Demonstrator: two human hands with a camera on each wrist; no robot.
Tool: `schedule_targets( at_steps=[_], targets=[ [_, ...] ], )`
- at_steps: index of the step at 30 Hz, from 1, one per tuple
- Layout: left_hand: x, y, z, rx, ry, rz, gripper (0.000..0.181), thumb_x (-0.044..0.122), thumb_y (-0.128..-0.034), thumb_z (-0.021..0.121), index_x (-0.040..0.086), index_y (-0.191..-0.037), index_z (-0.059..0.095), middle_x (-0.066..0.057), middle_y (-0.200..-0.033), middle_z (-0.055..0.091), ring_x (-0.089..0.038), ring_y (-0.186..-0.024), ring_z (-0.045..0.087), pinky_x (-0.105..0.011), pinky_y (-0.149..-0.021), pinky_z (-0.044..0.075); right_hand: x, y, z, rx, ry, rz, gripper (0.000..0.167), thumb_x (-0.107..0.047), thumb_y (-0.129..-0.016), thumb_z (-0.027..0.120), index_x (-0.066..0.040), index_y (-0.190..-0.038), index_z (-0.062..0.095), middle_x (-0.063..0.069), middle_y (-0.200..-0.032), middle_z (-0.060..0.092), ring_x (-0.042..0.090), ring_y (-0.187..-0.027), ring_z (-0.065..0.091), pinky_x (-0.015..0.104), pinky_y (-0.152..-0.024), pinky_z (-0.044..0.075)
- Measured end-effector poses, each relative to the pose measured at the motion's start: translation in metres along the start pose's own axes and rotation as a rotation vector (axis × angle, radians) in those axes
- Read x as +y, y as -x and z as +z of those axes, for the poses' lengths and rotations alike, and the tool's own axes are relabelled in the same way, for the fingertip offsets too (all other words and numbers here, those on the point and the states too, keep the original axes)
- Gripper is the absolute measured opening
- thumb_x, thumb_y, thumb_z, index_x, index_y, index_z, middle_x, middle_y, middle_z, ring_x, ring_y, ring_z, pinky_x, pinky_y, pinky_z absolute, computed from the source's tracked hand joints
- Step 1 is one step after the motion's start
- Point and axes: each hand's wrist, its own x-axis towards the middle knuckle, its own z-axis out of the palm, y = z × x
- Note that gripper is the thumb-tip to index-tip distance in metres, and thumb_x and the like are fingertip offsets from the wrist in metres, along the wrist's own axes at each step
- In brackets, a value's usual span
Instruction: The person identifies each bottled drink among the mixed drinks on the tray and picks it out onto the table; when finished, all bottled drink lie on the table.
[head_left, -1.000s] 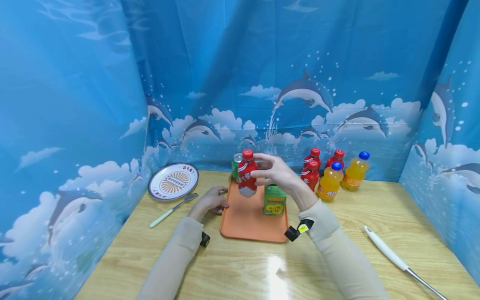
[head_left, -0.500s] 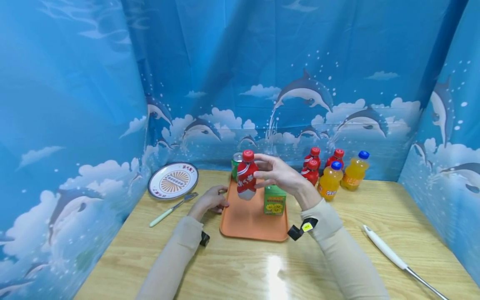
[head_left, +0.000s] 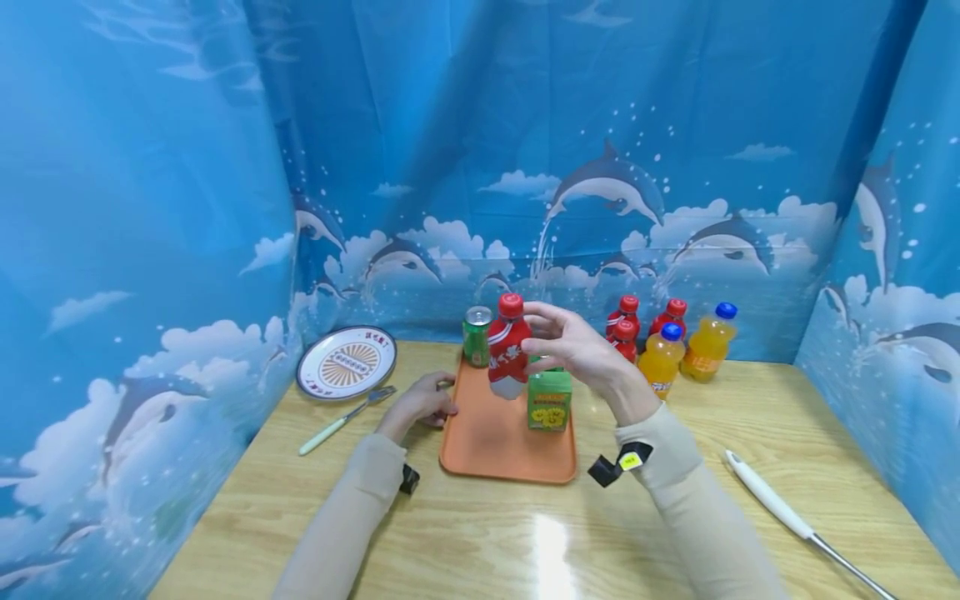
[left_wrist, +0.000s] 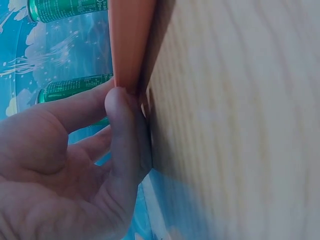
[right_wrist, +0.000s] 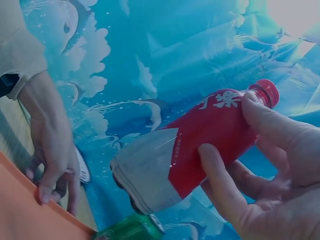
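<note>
My right hand (head_left: 577, 350) holds a red-capped bottle with a red label (head_left: 507, 348) above an orange tray (head_left: 495, 454). In the right wrist view the bottle (right_wrist: 210, 132) is tilted, gripped between thumb and fingers near its neck and side. At the tray's left edge, my left hand (head_left: 423, 402) pinches the rim; the left wrist view shows the thumb and a finger on the tray edge (left_wrist: 131, 40). A green can (head_left: 477, 337) stands at the tray's back left corner. On the tray's right side is a green carton with yellow flowers (head_left: 549, 402).
Several red bottles (head_left: 624, 340) and two orange drink bottles with blue caps (head_left: 660, 360) stand at the back right. To the left lie a patterned plate (head_left: 347, 362) and a fork (head_left: 347, 421). A white-handled utensil (head_left: 772, 498) lies at the right. Dolphin-print curtains surround the table.
My right hand has shifted a little to the right with the red bottle, which also turns slightly and uncovers more of the green can. The left hand stays on the tray rim.
</note>
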Motion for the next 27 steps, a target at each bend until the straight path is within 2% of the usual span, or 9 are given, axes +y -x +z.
schedule_targets(
  at_steps=[5, 11, 17, 21, 27],
  targets=[
    [-0.001, 0.000, 0.000, -0.013, 0.000, -0.001, 0.069, -0.003, -0.0939, 0.066, 0.007, -0.158, 0.044, -0.009, -0.094, 0.058, -0.010, -0.059, 0.054, -0.020, -0.050, 0.051, -0.007, 0.021, -0.012, 0.114, 0.005, -0.057, 0.054, -0.014, -0.102, 0.066, -0.020, -0.153, 0.047, 0.008, -0.147, 0.054, 0.026, -0.132, 0.056, 0.036, -0.090, 0.066],
    [-0.002, -0.001, -0.001, -0.018, 0.001, 0.000, 0.069, -0.002, -0.0948, 0.066, 0.007, -0.159, 0.043, -0.008, -0.094, 0.059, -0.009, -0.057, 0.053, -0.019, -0.050, 0.051, -0.015, 0.050, -0.032, 0.251, -0.026, -0.091, 0.045, -0.014, -0.104, 0.065, -0.025, -0.144, 0.048, 0.001, -0.131, 0.050, 0.015, -0.115, 0.059, 0.025, -0.081, 0.065],
    [-0.001, 0.000, -0.003, -0.016, 0.012, 0.004, 0.071, -0.002, -0.0941, 0.068, 0.006, -0.159, 0.042, -0.008, -0.094, 0.059, -0.009, -0.057, 0.053, -0.019, -0.050, 0.051, -0.018, 0.076, -0.053, 0.349, -0.036, -0.192, 0.036, -0.011, -0.104, 0.064, -0.024, -0.136, 0.052, 0.001, -0.125, 0.051, 0.014, -0.111, 0.056, 0.018, -0.071, 0.061],
    [-0.002, -0.002, -0.003, -0.018, 0.014, 0.009, 0.071, -0.003, -0.0940, 0.068, 0.005, -0.159, 0.042, -0.008, -0.094, 0.058, -0.009, -0.057, 0.053, -0.019, -0.050, 0.051, -0.014, 0.092, -0.068, 0.412, -0.001, -0.263, 0.033, -0.009, -0.104, 0.063, -0.023, -0.133, 0.054, 0.000, -0.117, 0.053, 0.014, -0.104, 0.054, 0.016, -0.064, 0.058],
    [-0.004, -0.004, -0.002, -0.022, 0.027, 0.005, 0.071, -0.004, -0.0936, 0.068, 0.005, -0.159, 0.042, -0.008, -0.096, 0.059, -0.009, -0.055, 0.053, -0.019, -0.050, 0.051, -0.008, 0.111, -0.091, 0.553, 0.121, -0.291, 0.035, -0.008, -0.102, 0.066, -0.025, -0.131, 0.056, -0.002, -0.111, 0.056, 0.012, -0.102, 0.054, 0.017, -0.059, 0.055]
  ],
)
